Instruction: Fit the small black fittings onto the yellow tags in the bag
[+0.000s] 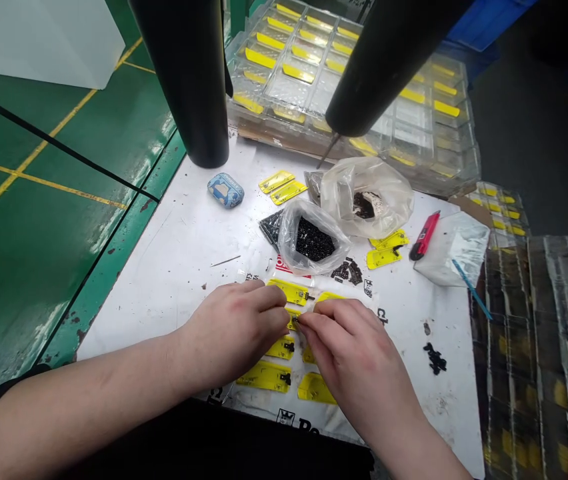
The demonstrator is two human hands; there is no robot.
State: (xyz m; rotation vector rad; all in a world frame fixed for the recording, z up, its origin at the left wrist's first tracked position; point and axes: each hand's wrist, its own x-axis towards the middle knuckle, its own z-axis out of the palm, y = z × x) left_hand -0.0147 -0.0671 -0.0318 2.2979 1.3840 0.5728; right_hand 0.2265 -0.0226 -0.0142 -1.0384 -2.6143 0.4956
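Note:
Several yellow plastic parts point(264, 376) lie in two columns on a printed plastic sheet, some with small black pieces at their right ends. My left hand point(241, 327) is closed over the left column, its fingertips on a yellow part point(293, 320). My right hand point(351, 340) pinches at the right end of that same part; what sits between its fingertips is too small to make out. Just beyond the hands stands an open clear bag of small black pieces point(314, 240). Dark brown pieces point(348, 271) are scattered beside it.
Behind are another open bag point(369, 200), a blue case point(225, 190), and stacked clear trays point(304, 87) of yellow parts. A red cutter point(425, 236) rests on a white block at the right. Two black cylinders point(184, 87) hang over the white table point(154, 280).

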